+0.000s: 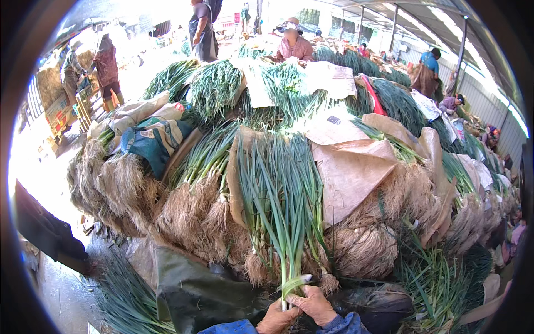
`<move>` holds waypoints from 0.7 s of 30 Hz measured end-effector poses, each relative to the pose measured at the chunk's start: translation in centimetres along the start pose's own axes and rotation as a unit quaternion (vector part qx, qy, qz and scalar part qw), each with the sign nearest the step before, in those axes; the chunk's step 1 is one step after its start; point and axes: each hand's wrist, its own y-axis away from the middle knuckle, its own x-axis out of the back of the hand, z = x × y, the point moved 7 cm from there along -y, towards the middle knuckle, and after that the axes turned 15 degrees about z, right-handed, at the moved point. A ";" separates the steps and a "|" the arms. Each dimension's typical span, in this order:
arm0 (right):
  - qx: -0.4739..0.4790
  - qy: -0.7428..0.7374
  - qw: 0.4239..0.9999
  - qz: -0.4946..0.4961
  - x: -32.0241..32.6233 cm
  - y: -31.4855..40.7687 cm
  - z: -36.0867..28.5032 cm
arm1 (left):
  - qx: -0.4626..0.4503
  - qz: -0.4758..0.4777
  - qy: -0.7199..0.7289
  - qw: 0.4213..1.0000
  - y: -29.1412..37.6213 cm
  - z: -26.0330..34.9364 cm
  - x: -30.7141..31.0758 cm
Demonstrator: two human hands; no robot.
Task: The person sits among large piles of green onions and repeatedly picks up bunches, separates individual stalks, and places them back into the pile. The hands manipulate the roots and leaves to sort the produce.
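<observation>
At the bottom centre, my left hand (277,316) is closed around the white lower stalks of a few long green onions (284,246). Close against it, my right hand (315,304) grips the same stalks. A pale, loosened outer leaf (295,283) bends across the stalks just above my fingers. The stalk ends are partly hidden by my hands. Their green leaves stretch away over a bundle of green onions (267,175) on burlap cloth (236,183). Below that bundle hang tangled brown roots (258,265).
More rooted bunches (192,208) are heaped left and right, partly under sacking (354,167). Onions lie low at left (129,296), and leaf scraps (434,284) at right. A dark green waterproof cloth (200,288) covers the near left. A person (294,48) is behind the heap; others stand farther off.
</observation>
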 end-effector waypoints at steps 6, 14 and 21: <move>0.092 -0.127 0.978 0.135 3.1 2.4 -2.1 | 0.045 -0.013 0.091 0.995 -1.5 0.2 0.2; 0.198 0.232 0.776 0.553 29.3 17.4 -3.2 | 0.042 -0.027 0.092 0.994 -1.8 1.4 -0.1; -0.267 0.154 0.652 0.693 50.1 36.3 14.1 | 0.088 -0.067 -0.085 0.990 -4.0 -1.2 2.4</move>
